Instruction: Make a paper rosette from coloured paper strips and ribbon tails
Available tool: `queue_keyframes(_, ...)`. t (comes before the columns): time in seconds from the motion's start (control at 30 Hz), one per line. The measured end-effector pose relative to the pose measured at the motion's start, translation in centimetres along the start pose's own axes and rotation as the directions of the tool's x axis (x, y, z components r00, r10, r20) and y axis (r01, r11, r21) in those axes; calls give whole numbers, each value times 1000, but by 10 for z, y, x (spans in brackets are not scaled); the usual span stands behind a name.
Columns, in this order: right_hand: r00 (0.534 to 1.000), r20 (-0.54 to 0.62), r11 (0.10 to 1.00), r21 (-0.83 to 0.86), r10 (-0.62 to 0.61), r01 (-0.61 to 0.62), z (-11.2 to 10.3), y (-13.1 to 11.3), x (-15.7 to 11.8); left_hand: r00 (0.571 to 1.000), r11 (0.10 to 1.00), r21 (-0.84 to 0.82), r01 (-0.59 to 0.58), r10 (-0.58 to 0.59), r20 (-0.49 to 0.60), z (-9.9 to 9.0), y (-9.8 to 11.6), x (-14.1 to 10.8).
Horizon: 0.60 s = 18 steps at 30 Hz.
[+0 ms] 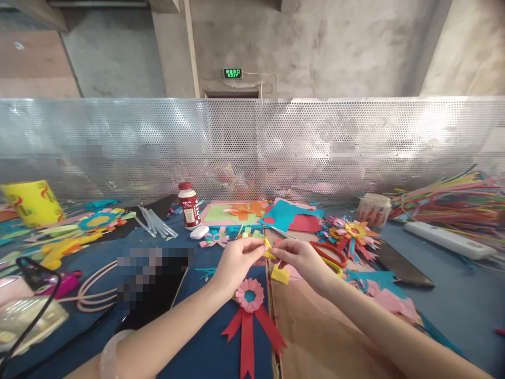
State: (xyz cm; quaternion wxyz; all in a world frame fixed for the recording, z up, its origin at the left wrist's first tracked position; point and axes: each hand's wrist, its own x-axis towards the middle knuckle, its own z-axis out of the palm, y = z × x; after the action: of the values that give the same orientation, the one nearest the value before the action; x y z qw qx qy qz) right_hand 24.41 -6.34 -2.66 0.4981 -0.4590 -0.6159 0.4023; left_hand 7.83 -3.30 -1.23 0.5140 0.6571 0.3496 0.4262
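Note:
Between my two hands is a small folded piece of yellow paper (268,247). My left hand (240,258) pinches its left side, and my right hand (296,259) pinches its right side. Just below my left hand lies a paper rosette (249,296) with a pink pleated ring, a blue centre and red ribbon tails. A flat yellow paper square (280,274) rests under my right hand on the brown cardboard (315,326). Scissors with red and yellow handles (329,255) lie beyond my right wrist, partly hidden by it.
A bottle (190,206) and a white earbud case (199,232) stand at the back. Coloured paper sheets (290,213) and more paper flowers (351,231) lie behind my hands. At left are a dark phone-like slab (158,289) and cables; a power strip (450,240) is at right.

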Motion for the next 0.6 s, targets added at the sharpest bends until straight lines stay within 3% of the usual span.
queue_keyframes(0.27,1000,-29,1000,-10,-1,1,1,-3,-1,999,993,121,-19,23,-31,-1,3,0)
queue_keyframes(0.6,999,-31,1000,-1,-29,29,2,-1,0,999,989,142,-37,38,-7,-2,2,1)
